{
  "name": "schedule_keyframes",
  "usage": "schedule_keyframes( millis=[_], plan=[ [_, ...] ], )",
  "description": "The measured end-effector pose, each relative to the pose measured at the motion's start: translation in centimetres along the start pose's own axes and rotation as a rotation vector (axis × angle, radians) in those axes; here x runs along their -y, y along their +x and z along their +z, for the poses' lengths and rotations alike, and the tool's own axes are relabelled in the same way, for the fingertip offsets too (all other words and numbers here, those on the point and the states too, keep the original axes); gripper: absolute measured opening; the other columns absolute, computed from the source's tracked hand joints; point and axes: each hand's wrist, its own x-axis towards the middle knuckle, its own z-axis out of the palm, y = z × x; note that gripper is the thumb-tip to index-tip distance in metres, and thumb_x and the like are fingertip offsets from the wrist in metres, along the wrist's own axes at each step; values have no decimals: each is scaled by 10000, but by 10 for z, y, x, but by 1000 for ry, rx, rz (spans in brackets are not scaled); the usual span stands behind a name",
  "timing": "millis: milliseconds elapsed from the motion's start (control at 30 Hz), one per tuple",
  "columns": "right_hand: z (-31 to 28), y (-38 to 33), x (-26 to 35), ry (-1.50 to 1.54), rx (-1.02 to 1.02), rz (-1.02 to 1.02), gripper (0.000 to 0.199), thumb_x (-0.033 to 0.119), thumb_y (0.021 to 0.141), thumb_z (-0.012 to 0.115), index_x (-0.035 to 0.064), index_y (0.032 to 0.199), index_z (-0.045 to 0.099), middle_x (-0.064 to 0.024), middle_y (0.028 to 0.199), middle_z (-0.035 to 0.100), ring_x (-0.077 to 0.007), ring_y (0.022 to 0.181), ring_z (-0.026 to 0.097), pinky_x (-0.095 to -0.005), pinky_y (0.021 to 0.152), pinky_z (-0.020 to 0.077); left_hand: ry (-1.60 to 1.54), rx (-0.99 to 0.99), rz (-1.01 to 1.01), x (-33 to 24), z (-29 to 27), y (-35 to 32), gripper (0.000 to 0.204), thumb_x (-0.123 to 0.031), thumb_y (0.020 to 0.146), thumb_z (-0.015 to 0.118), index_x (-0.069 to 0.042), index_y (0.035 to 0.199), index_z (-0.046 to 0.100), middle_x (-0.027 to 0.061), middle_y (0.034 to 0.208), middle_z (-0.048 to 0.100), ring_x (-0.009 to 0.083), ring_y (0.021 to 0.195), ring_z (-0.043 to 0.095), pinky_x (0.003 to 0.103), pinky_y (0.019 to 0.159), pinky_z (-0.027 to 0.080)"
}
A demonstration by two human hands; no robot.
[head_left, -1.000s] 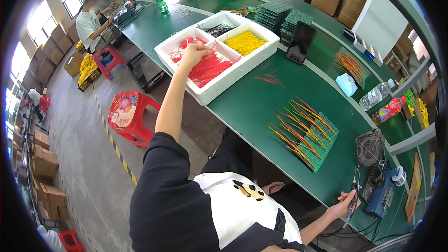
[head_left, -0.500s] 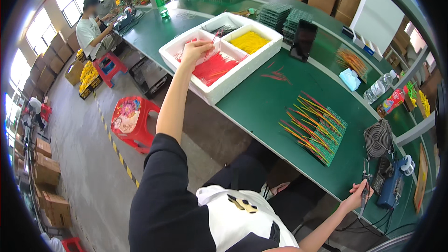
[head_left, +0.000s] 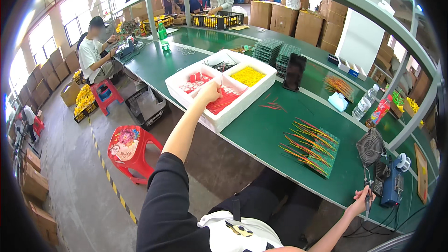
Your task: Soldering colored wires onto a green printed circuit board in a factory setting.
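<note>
At the far left the fisheye rim bends the floor and swallows most of the stacked cardboard boxes point(head_left: 32, 184), and a seated person point(head_left: 95, 53) at the bench end is too small to read beyond a white shirt and dark cap. Nearer, a glossy red plastic stool point(head_left: 127, 145) stands on the grey concrete floor. The left hand point(head_left: 207, 92) reaches out over the white foam tray point(head_left: 205, 120), a thick, matt, squared block split into compartments; the fingers are curled down into the heap of thin red wires point(head_left: 223, 101) in the near compartment, pinched narrow, though the back of the hand hides what exactly they grip. Yellow wires point(head_left: 248, 75) fill the far compartment. Beyond the tray a black phone point(head_left: 295, 72) stands propped on the smooth green bench point(head_left: 261, 135), with a few loose red strands point(head_left: 273, 107) beside it. Further right a green board point(head_left: 322, 151) bristles with red and yellow wires fanned across it. At the lower right the right hand point(head_left: 360, 200) closes around a slim pen-like tool point(head_left: 368, 200), its tip partly lost against the bench edge, just below a round mesh fan point(head_left: 371, 146) and a blue box point(head_left: 391, 186) whose details blur
</note>
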Motion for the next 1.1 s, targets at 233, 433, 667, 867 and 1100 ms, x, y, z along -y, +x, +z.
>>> schedule_keyframes(
  millis=[233,433,667,867,1100],
  plan=[
    [-4,-6,4,37,8,1,217,198,890,602,49,817,463,-7,566,460,-48,440,387,-194,469,398,-72,-89,-77,4,6,3,134,-184,656,727,-69,702,676,157,749,662,277,728,647,376,699,497],
    [2,-10,6,77,61,53,208,183,881,617,53,806,472,-2,560,458,-47,442,387,-201,479,411,-187,-116,-146,14,2,2,177,-211,690,715,-55,764,682,155,742,662,250,721,649,353,713,491],
    [13,-2,13,79,29,97,171,156,880,607,53,832,478,-7,572,456,-46,440,379,-212,520,453,-193,-294,-53,13,7,27,219,-238,756,660,-26,808,652,152,731,662,249,714,652,364,691,483],
    [-9,2,3,61,-18,38,212,162,878,606,25,854,447,-23,568,457,-59,432,397,-203,485,427,-339,-175,-6,-5,14,31,275,-231,820,580,31,736,588,167,676,633,252,624,603,365,617,451],
    [7,-13,37,-51,-6,202,205,164,846,643,49,863,474,-32,624,530,-76,488,518,-214,415,418,-136,143,619,-199,-54,-37,158,-125,891,508,0,808,460,84,623,517,220,550,530,349,498,396]
  ],
)
